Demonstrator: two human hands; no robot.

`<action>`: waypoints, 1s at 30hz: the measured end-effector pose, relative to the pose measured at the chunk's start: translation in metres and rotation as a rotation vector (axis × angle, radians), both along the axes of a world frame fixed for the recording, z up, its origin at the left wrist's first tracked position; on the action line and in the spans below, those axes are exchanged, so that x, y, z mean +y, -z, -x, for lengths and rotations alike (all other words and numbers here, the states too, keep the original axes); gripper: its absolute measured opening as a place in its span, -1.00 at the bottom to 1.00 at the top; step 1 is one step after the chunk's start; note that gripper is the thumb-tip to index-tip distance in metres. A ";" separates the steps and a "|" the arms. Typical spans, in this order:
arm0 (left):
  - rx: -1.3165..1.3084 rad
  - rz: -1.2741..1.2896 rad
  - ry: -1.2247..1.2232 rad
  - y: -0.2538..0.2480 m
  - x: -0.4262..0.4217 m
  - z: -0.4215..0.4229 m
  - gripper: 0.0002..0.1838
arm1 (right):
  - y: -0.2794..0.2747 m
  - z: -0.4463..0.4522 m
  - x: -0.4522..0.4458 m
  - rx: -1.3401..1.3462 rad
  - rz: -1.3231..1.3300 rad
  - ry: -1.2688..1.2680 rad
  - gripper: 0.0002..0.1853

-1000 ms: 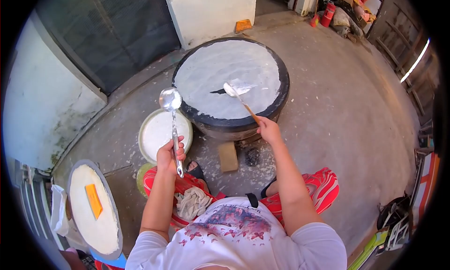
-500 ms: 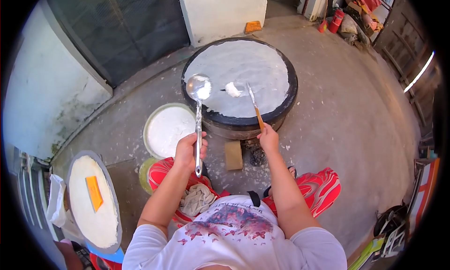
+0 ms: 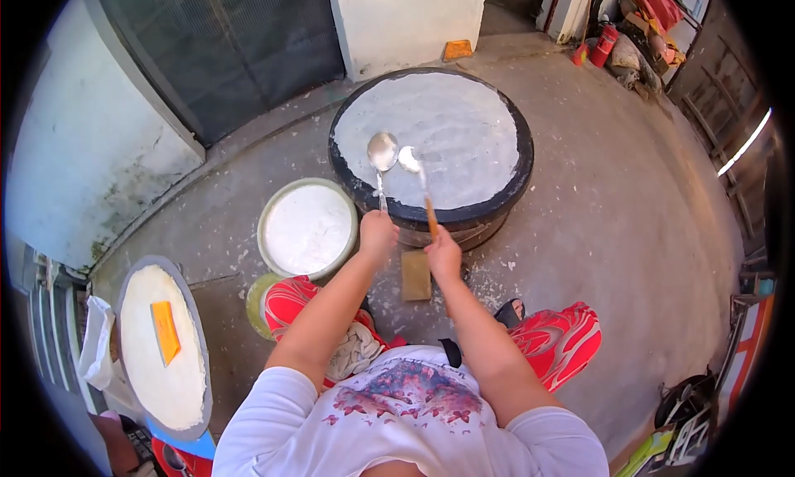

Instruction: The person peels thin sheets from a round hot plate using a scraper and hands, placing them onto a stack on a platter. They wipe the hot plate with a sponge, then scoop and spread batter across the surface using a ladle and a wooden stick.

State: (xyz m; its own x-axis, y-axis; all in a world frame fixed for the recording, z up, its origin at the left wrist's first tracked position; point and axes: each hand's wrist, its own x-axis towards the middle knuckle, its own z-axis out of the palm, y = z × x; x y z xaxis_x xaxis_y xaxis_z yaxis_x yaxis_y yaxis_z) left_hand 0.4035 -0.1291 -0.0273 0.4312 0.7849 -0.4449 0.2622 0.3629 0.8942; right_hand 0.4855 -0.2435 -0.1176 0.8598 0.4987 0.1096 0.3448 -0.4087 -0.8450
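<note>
A round black griddle carries a thin white sheet of batter over most of its top. My left hand is closed round the handle of a metal ladle, whose bowl is over the griddle's left part. In my right hand is the wooden handle of a spatula; its blade is blurred. White batter shows between the ladle bowl and the spatula's tip. Left of the griddle stands a tub of white batter.
A brown block lies on the floor before the griddle. At the left, a round board holds pale sheets with an orange scraper on top. A green container is beside my left knee. Sacks and red objects lie far right.
The ladle has moved right across the griddle, with its bowl now beside the spatula's tip. My two hands have come closer together. The dark gap in the sheet no longer shows.
</note>
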 end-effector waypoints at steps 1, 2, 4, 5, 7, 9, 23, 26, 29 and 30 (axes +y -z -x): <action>0.000 0.000 0.001 0.001 -0.003 -0.002 -0.72 | -0.008 0.010 0.007 0.024 -0.060 -0.041 -0.66; -0.007 0.015 -0.002 0.001 -0.007 -0.003 -0.72 | -0.018 0.015 0.013 0.258 -0.078 -0.096 -0.66; -0.090 0.144 -0.036 -0.013 -0.015 -0.002 -0.73 | -0.055 0.019 0.014 0.493 -0.095 -0.153 -0.67; -0.088 0.143 -0.040 -0.020 -0.012 0.002 -0.73 | -0.060 0.016 0.010 0.460 -0.132 -0.166 -0.68; -0.691 0.824 -0.159 -0.037 0.004 0.020 -0.72 | -0.062 0.005 0.004 0.261 -0.190 -0.166 -0.69; -1.062 1.241 -0.073 -0.049 0.018 0.039 -0.66 | -0.072 -0.007 -0.008 0.169 -0.245 -0.105 -0.72; -1.268 1.142 0.041 -0.096 0.064 0.170 -0.60 | -0.055 -0.010 -0.014 0.403 -0.096 -0.366 -0.69; -1.054 1.030 -0.128 -0.068 0.083 0.216 -0.58 | -0.045 -0.024 -0.026 0.153 -0.046 -0.076 -0.68; -0.877 1.025 -0.245 -0.006 0.115 0.249 -0.56 | -0.064 0.021 -0.040 0.137 0.324 -0.635 -0.68; -0.833 1.062 -0.271 0.013 0.119 0.255 -0.53 | -0.068 0.032 -0.041 0.088 0.440 -0.800 -0.69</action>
